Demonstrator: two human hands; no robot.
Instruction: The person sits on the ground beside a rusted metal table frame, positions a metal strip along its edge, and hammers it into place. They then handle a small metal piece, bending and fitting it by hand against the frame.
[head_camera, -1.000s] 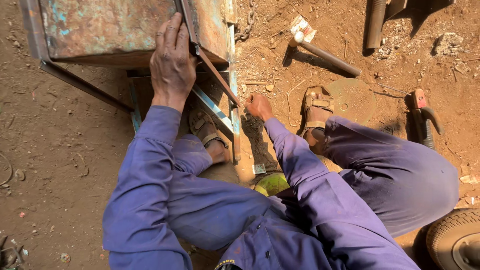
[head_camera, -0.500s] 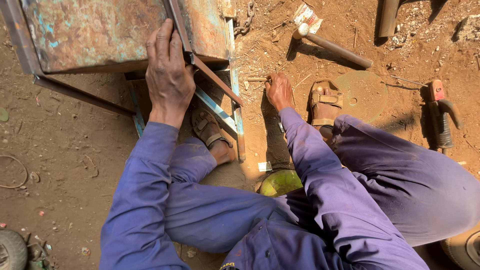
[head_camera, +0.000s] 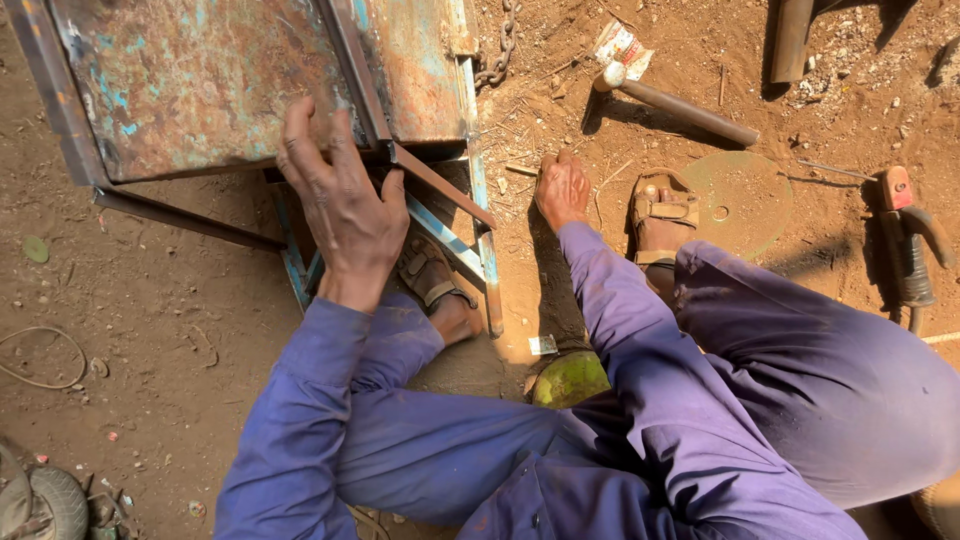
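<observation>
A rusty metal frame with flaking blue-green paint (head_camera: 200, 80) fills the upper left, standing on the red dirt ground (head_camera: 150, 300), and the left hand (head_camera: 345, 205) lies flat on its lower edge, fingers spread and pressing on the sheet and the angle-iron bar (head_camera: 440, 185) rather than closed around either. To the right, a hammer (head_camera: 680, 105) lies on the dirt well beyond a thin green disc (head_camera: 745, 195), with a red-capped electrode holder (head_camera: 905, 240) farther right. The right hand (head_camera: 563, 188) rests fingertips-down on the soil just beside the frame's leg, fingers loosely curled; whether they pinch anything, I cannot tell.
</observation>
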